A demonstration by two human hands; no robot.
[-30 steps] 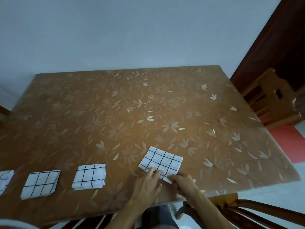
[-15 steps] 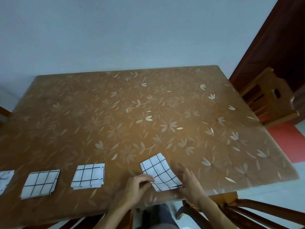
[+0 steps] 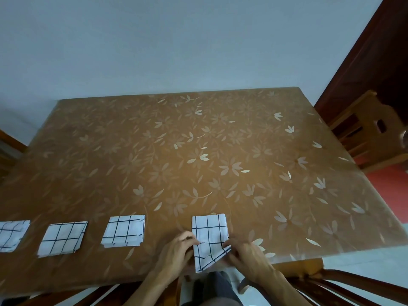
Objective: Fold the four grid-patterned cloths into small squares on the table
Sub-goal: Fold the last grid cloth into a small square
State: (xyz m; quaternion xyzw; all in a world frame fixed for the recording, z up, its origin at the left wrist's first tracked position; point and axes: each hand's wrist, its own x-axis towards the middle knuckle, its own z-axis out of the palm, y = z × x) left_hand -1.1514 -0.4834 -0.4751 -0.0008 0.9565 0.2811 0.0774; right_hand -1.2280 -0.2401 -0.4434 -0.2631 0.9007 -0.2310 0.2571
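Last fold on the fourth cloth [image 3: 209, 239], low centre of the frame, near the front edge of the table [image 3: 198, 151]. Its far half lies flat and square; the near half is lifted and skewed, with one corner hanging toward the bottom of the frame.

To do this well: bring that near flap straight up and over, not diagonally. Line its corners up with the far corners before you press down. Then run your fingers along the crease so it stays. Judging by the grid lines, the flap is twisted right now, so square it first or the result will likely come out lopsided next to the others.

Your left hand [image 3: 176, 250] has its fingers curled in narrow, with the tips touching the cloth's left edge at about mid height. It looks like a pinch, but you can't tell for sure from this view. Your right hand [image 3: 247, 255] is likewise nearly closed, fingertips on the right corner of the raised flap and apparently gripping it.

Three folded cloths sit in a row at lower left: one [image 3: 123, 230] just left of your hands, one [image 3: 63, 237] further left, and one [image 3: 12, 235] cut off by the frame edge. They're spaced apart, none touching.
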